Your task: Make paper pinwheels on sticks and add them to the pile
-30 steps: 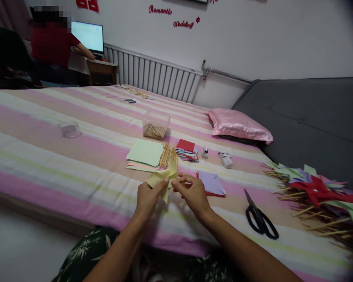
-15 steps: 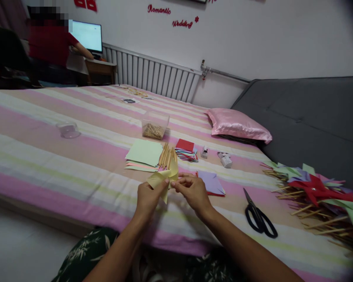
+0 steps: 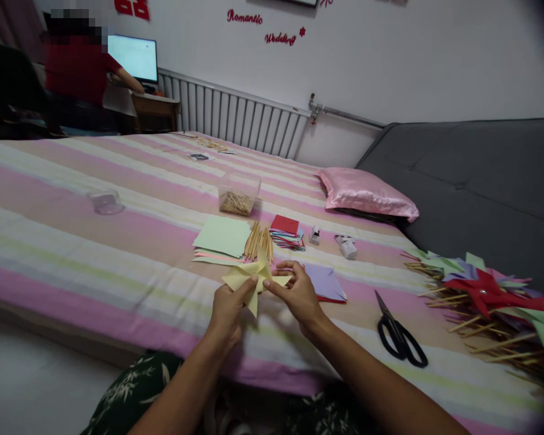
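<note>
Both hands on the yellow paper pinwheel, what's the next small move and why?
Probably pinch the folded points tight at the middle with the left hand, freeing the right hand to reach a wooden stick. The yellow pinwheel has no stick yet, unlike the finished pinwheels at right.

I'm pinching matt yellow paper [image 3: 249, 279] between my left hand [image 3: 227, 309] and right hand [image 3: 298, 295] — thin, creased. The sheet [image 3: 118, 241] under it is looking like soft striped cloth. The sticks [image 3: 259, 240] are showing bare wood, the pillow [image 3: 367, 193] is shining like satin — and the scissors [image 3: 399, 335] are showing black plastic handles.
</note>
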Motion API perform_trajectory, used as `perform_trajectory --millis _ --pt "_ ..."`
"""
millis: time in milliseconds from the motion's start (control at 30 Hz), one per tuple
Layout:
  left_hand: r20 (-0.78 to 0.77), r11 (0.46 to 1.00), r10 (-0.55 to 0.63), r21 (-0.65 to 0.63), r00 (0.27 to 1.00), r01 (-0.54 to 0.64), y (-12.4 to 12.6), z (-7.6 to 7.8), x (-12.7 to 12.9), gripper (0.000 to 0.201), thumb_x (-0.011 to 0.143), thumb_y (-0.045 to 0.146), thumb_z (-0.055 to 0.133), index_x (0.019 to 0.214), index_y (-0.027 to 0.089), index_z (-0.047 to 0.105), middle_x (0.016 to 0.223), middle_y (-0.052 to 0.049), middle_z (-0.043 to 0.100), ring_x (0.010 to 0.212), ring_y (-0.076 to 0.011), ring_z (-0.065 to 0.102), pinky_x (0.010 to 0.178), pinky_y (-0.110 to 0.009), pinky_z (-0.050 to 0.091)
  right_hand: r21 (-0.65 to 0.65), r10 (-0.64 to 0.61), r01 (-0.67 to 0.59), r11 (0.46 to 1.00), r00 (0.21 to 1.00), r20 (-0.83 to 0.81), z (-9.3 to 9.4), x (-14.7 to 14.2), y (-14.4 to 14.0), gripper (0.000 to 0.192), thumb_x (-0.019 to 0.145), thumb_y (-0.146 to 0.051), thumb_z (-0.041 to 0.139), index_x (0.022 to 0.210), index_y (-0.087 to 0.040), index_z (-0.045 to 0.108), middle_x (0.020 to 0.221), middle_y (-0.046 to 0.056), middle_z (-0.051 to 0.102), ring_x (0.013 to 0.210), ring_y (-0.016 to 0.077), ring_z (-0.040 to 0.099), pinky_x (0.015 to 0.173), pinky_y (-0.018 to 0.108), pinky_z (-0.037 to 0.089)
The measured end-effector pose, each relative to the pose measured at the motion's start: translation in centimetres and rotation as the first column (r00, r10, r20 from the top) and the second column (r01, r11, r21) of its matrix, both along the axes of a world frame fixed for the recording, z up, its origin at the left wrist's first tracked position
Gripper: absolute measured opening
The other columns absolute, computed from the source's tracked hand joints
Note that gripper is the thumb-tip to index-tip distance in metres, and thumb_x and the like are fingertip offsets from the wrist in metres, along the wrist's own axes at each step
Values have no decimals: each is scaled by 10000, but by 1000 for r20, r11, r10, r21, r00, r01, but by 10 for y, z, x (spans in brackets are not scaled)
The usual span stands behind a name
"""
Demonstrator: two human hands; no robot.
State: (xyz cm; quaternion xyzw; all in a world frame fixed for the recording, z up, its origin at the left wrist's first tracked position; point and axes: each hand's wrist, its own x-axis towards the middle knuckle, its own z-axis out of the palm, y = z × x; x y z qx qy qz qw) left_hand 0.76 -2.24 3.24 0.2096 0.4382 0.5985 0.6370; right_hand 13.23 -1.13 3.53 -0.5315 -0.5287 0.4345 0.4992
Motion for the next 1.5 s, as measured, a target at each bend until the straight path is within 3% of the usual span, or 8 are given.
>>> perform_trajectory --millis 167,400,500,700,900,1167,1367,1500 --pt "-5 998 -48 40 999 49 -2 -3 6 282 555 221 766 807 116 699 672 -42 703 587 -163 628 547 -233 471 -160 28 -64 985 976 -218 1 2 2 540 540 -335 777 986 -162 526 785 20 627 657 145 610 626 277 486" --pt "-101 982 -185 25 977 189 0 -9 -4 316 561 287 773 821 118 710 697 -46 697 572 -141 597 526 -218 433 -266 28 -95 959 969 -244 11 10 4 519 501 -245 774 963 -160 554 662 -22 613 546 111 566 550 244 448" --pt "-166 942 -327 26 930 336 3 -1 -18 264 578 330 753 710 107 707 650 -60 677 552 -140 577 500 -215 405 -324 91 -173 930 963 -254 10 19 7 512 513 -214 755 980 -165 552 699 -9 635 581 123 583 572 250 450" --pt "-271 891 -444 -36 854 452 4 9 -30 278 597 371 725 660 101 710 609 -79 669 508 -144 553 465 -210 352 -333 237 -289 898 953 -188 6 29 10 523 529 -187 745 1016 -180 554 724 -21 614 623 126 596 607 254 456" --pt "-421 903 -404 -43 812 427 1 0 -20 169 525 271 758 540 128 667 479 -11 594 421 -99 467 435 -190 287 -282 310 -292 914 951 19 15 26 4 533 543 -180 741 1042 -175 554 690 -42 568 603 112 569 600 240 451" --pt "-410 876 -455 -45 791 480 0 1 -20 180 502 269 749 519 129 636 476 8 556 435 -94 448 438 -189 273 -209 367 -327 922 909 197 10 30 7 551 563 -180 733 1076 -182 533 698 -32 567 623 125 563 578 230 437" --pt "-440 881 -441 -45 782 471 1 -2 -17 216 513 306 735 529 119 627 462 29 534 437 -86 430 452 -197 276 -185 371 -335 924 902 221 11 30 7 572 559 -184 743 1086 -181 521 718 -25 585 642 129 574 589 233 443" --pt "-459 912 -383 -52 801 406 3 -3 -19 227 529 318 724 550 117 622 480 29 531 441 -79 416 440 -194 258 -181 333 -321 930 942 40 11 30 8 608 531 -194 765 1077 -188 498 784 -17 611 619 116 581 582 241 456"
